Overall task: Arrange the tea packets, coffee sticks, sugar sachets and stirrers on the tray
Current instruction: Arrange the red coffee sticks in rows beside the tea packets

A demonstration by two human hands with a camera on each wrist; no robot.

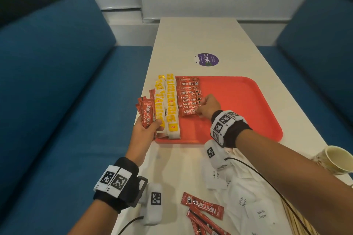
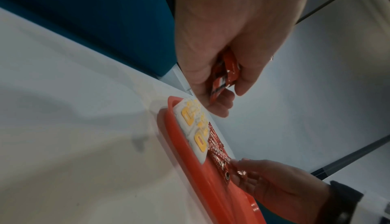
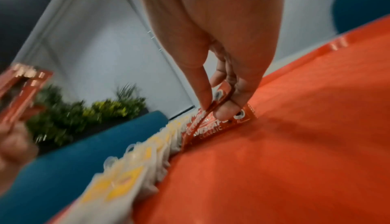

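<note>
Loose coffee sticks point(image 1: 202, 208) lie on the table point(image 1: 198, 32) closest to the person, next to a heap of white sugar sachets point(image 1: 241, 201). Just past them sits the red tray point(image 1: 238, 101). On its left side are two rows of yellow tea packets point(image 1: 168, 105), and beside those a row of coffee sticks point(image 1: 188, 98), each one lapping over the next. The right side of the tray is bare red. The left hand point(image 1: 146, 132) grips a bunch of coffee sticks point(image 1: 146, 113), fanned upward, just above the tray's left edge. The right hand point(image 1: 208, 106) pinches the end of the nearest stick in the tray row. A cup point(image 1: 336, 159) stands at the right edge of the table; what is in it cannot be told.

Seen from the left wrist, the left hand point(image 2: 223, 47) has its fingers curled round the red sticks point(image 2: 223, 76). Below it, the tea packets point(image 2: 194, 127) sit against the tray's rim point(image 2: 168, 111).

Seen from the right wrist, the right hand point(image 3: 221, 47) holds one stick point(image 3: 213, 109) between thumb and fingers, its far end touching the row point(image 3: 213, 126) on the tray point(image 3: 295, 144).
</note>
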